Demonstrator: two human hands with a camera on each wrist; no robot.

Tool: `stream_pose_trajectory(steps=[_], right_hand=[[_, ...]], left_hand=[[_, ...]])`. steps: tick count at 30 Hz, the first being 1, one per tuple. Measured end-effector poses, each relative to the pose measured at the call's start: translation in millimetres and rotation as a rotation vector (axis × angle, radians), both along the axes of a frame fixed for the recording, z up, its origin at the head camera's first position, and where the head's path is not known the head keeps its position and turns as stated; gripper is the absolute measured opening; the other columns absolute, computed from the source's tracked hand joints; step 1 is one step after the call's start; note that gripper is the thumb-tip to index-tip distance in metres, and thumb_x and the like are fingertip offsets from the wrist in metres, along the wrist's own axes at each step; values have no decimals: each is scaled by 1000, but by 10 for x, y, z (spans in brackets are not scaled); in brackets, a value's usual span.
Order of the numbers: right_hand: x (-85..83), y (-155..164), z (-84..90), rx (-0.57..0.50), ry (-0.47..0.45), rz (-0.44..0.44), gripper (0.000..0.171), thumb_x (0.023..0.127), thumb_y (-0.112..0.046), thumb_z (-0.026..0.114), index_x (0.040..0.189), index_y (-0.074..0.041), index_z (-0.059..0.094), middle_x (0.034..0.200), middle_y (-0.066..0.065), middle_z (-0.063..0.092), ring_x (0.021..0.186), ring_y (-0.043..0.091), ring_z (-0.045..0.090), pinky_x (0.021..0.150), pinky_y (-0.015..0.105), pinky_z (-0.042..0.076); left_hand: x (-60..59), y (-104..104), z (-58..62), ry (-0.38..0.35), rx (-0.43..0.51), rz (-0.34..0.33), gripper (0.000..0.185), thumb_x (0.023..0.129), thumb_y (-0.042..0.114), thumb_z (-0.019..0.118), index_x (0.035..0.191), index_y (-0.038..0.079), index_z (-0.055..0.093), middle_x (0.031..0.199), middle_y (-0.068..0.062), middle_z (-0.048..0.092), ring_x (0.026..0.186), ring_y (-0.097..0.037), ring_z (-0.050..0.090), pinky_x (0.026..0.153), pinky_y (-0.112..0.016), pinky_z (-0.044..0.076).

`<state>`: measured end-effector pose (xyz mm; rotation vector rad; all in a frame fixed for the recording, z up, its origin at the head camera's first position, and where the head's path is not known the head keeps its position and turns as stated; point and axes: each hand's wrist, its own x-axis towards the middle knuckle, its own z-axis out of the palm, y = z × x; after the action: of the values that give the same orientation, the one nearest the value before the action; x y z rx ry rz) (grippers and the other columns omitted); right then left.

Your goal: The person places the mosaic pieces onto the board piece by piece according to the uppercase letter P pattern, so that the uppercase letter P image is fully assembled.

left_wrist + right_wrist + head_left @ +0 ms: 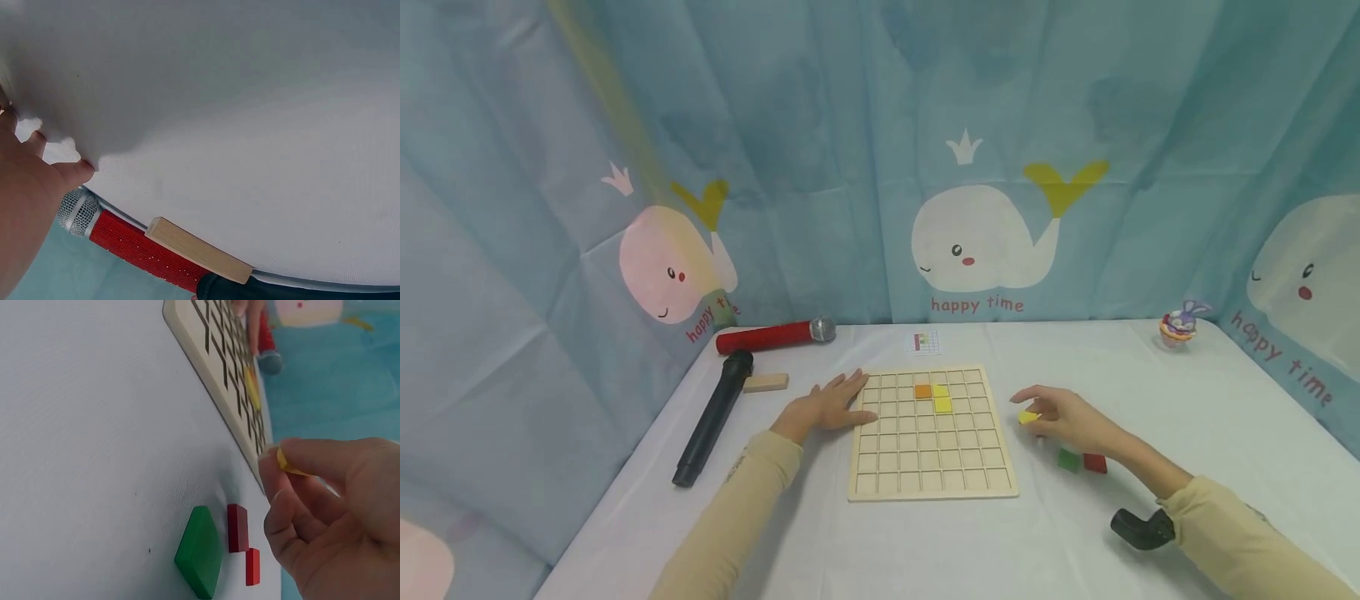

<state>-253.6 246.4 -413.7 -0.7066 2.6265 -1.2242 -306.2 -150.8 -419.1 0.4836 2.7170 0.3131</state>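
While the left hand (829, 406) lies flat with straight fingers on the surface (1187, 400), its fingertips at the near edge of the board (931, 483), the right hand (1067, 419) hovers just off the board's far side with a yellow tile (1027, 417) pinched between thumb and fingertips. That right grip is narrow, closed on the tile's thin edges; in the right wrist view only a sliver of the tile (286, 462) shows above the curled fingers (284, 506). The left grip holds nothing.

The tile looks like a small, flat, stiff wooden piece: light, not fragile, and probably smooth enough to slip if pinched loosely. Holding it by two opposite edges, as now, seems the sound way, since that leaves the flat face free.

Below the right grip and slightly toward the wrist, a green tile (200, 552) and two red tiles (238, 527) lie on the surface, close together and apart from the fingers. Across the board from the grip, toward its middle rows, an orange tile (922, 391) and yellow pieces (942, 400) sit in the grid cells.

Beyond the left grip, on its outer side, lie a wooden block (199, 249), a red microphone (119, 237) and a black microphone (711, 418). A small card (922, 342) rests past the board, and a toy (1180, 326) stands well away past the right hand.
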Motion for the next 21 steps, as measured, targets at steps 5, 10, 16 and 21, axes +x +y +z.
stream_pose_trajectory(steps=[5,10,16,21], right_hand=[[-22,-60,-12,16,-32,7,34,85,-10,72,116,-5,61,91,2,66,80,20,60,64,29,49],[-56,-122,-57,3,-60,38,21,86,-10,71,106,-5,65,86,3,63,75,21,57,62,28,51],[-84,-201,-84,-30,-91,30,29,85,-12,72,111,-2,66,85,4,62,76,21,60,64,29,53],[-116,-296,-85,-56,-114,-17,26,83,-13,74,106,-5,66,86,5,61,76,20,59,65,30,51]], left_hand=[[-1,-5,-7,-2,10,1,86,91,59,51,154,13,16,159,-6,12,144,-30,9,108,-61,11],[12,0,-3,-5,8,3,86,91,59,51,154,13,17,159,-6,12,144,-30,8,109,-61,11],[0,0,-33,1,-7,4,87,90,62,50,154,15,16,159,-4,11,144,-28,8,109,-59,11],[-1,-3,-43,6,-3,15,87,89,62,51,154,15,16,159,-4,12,144,-28,8,109,-59,11]])
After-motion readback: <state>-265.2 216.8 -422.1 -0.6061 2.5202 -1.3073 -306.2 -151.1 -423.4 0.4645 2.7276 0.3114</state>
